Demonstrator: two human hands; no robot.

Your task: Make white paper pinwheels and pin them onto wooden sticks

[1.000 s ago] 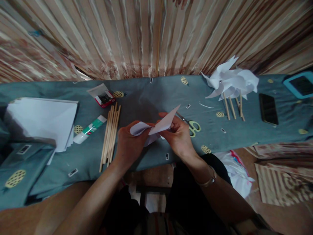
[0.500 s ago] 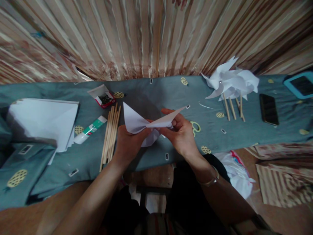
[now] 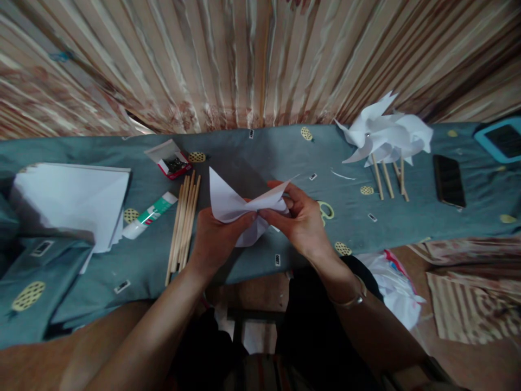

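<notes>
Between both hands, above the table, is a white paper pinwheel [image 3: 228, 202] with its corners folded in toward the middle. My left hand [image 3: 215, 236] is closed on its left side, thumb pressed near the centre. From the other side my right hand [image 3: 303, 220] pinches the paper, its thumb almost meeting the left thumb. One pointed flap stands up at the left, another leans toward the right fingers. The fingers under the paper are partly hidden. Left of my left hand lies a bundle of wooden sticks [image 3: 185, 225]. Scissors [image 3: 326, 212] with pale green handles lie partly behind my right hand.
A stack of white paper [image 3: 73, 201] and a glue stick [image 3: 150, 215] lie at the left. Behind the sticks is an open small box [image 3: 173, 163] of small metal pieces. Finished pinwheels [image 3: 382, 133], a phone [image 3: 448, 180] and a blue-framed device [image 3: 502, 140] are at the right.
The right-hand flap has been drawn inward toward the centre. My left thumb has moved slightly right, onto the middle of the paper, and the thumbs are closer together.
</notes>
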